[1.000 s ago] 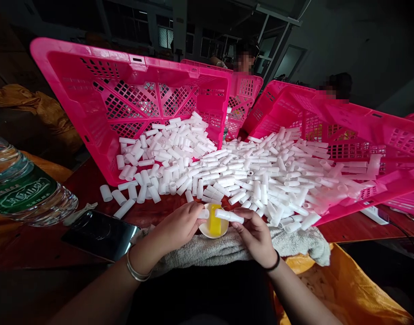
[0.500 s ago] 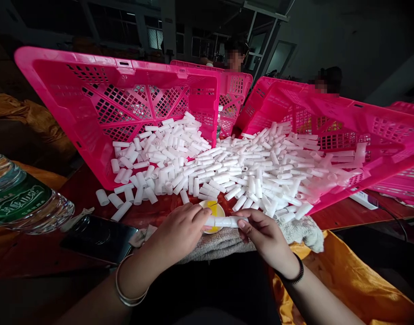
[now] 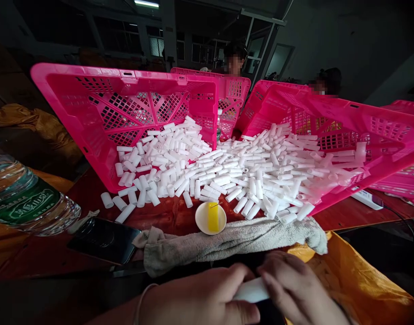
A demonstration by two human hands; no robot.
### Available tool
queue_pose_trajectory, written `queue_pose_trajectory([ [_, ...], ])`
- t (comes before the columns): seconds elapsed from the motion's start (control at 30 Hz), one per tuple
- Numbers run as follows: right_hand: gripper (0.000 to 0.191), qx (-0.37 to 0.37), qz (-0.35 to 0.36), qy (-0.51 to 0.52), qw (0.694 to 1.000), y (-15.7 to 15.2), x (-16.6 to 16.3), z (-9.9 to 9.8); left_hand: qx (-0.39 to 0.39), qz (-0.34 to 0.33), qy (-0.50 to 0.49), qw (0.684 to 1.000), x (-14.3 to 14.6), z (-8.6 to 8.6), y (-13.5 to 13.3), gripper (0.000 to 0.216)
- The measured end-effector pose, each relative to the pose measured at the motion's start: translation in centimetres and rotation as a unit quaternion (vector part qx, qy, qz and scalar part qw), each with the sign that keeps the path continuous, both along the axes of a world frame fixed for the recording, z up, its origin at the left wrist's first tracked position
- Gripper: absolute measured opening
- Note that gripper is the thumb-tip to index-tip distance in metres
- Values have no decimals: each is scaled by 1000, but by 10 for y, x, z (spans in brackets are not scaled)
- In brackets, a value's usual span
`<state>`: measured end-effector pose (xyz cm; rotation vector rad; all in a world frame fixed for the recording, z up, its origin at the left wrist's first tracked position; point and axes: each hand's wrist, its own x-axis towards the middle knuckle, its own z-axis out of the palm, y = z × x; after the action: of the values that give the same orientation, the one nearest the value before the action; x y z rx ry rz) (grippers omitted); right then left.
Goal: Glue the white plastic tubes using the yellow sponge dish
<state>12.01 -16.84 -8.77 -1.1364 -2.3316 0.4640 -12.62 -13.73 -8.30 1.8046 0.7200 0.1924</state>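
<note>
Low in the view, close to my body, my left hand (image 3: 196, 293) is closed around one end of a short white plastic tube (image 3: 252, 290). The fingers of my right hand (image 3: 293, 286), smeared by motion, are wrapped over the tube's other end. Only the tube's middle shows; both its ends are hidden in my hands. Beyond them, a rolled grey towel (image 3: 234, 239) lies along the table's near edge. Against it stands a small white dish (image 3: 200, 217) with a yellow block (image 3: 213, 219) and a thin pin-like piece on it.
Two tipped pink crates (image 3: 126, 74) (image 3: 362, 113) spill a heap of white tubes (image 3: 227, 167) onto the red table. At left are a large water bottle (image 3: 27, 198) and a black phone (image 3: 105, 239). Orange cloth (image 3: 362, 280) hangs at right. Two people sit behind the crates.
Both hands have come down and toward my body with the white tube, from over the dish to below the towel. The dish and towel are now uncovered.
</note>
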Motion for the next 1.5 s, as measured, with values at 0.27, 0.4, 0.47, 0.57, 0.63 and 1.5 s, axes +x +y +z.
queue_pose_trajectory([
  [0.27,21,62,-139,-192,970,98,22,-32,395,163,186,885,-74,-50,130,36],
  [0.4,15,59,-118,-210,969,177,-42,-50,388,124,196,892,-75,-58,139,25],
  [0.47,10,61,-114,-207,970,183,-47,-51,395,127,196,889,-77,-56,128,23],
  [0.57,10,50,-131,-127,982,156,-30,-45,380,170,174,893,-85,-55,109,20],
  [0.63,9,-15,-103,-10,995,131,-20,-43,340,211,150,904,-89,-58,100,20],
  [1.5,24,-120,-68,215,967,98,-53,-88,234,260,-2,937,-38,-95,85,90],
])
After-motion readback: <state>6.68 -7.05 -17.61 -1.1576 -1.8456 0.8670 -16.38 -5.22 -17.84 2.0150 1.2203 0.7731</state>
